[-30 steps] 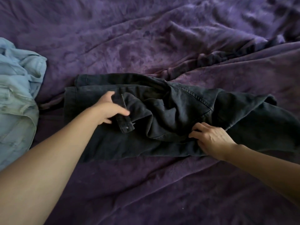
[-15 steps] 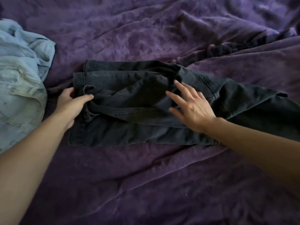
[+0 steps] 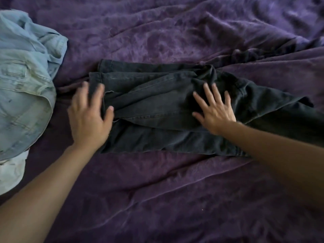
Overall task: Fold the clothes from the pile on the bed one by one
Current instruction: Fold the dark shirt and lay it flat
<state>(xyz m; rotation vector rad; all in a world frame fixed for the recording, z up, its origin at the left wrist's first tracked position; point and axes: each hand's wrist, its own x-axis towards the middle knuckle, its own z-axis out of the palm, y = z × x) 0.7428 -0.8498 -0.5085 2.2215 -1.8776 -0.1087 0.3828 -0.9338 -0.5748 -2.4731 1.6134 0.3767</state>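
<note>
Where two hands (image 3: pixel 89 120) (image 3: pixel 215 112) touch, one black jeans (image 3: pixel 157 109) lies.

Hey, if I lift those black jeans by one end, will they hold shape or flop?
Probably flop: the black jeans lie in soft creases and overlapping layers. They look like thick denim with stitched seams, so likely heavy for cloth. Pushed, they would likely bunch rather than slide on the wrinkled purple bedspread.

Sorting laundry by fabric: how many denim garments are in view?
2. Black jeans lie mid-bed under the left hand and right hand; a light blue denim garment is bunched at the left edge. White cloth shows below it; more may be hidden.
</note>
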